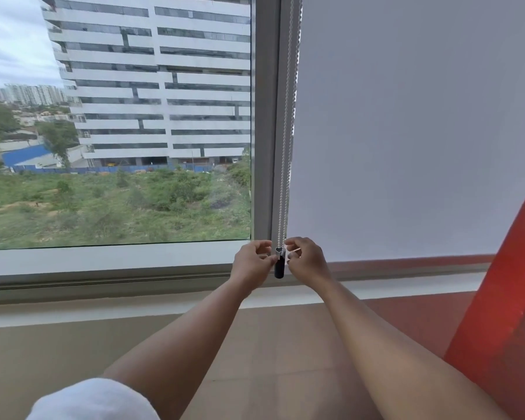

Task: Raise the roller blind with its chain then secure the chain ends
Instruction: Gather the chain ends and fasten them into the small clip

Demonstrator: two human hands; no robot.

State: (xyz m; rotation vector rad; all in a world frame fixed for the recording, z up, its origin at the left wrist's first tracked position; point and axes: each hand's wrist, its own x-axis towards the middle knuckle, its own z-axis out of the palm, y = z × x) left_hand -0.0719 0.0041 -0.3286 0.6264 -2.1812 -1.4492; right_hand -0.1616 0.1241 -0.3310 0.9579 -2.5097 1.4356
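Hands meet low at the window frame (265, 147), 1 on each side of the chain (286, 147). The left hand (250, 263) and right hand (306, 262) both have curled fingers pinched around the chain's bottom end, where a small black weight (279, 268) hangs between them. Whether each grip is truly clamped on the chain or only touching the weight cannot be told; the fingertips hide the contact.

The chain runs as 2 beaded strands straight up along the frame, just beside the left edge of the blind (406, 131). The blind is down, covering the right pane almost to the sill (103, 259). The left pane is bare glass, with a tall white building (158, 80) and green scrub (103, 204) outside.

A red slanted beam (503, 283) crosses the lower right corner, near the right forearm but apart from it. A white cloth shape (94, 400) sits at the bottom left edge, partly in front of the left arm. Nothing lies between the hands and the chain.
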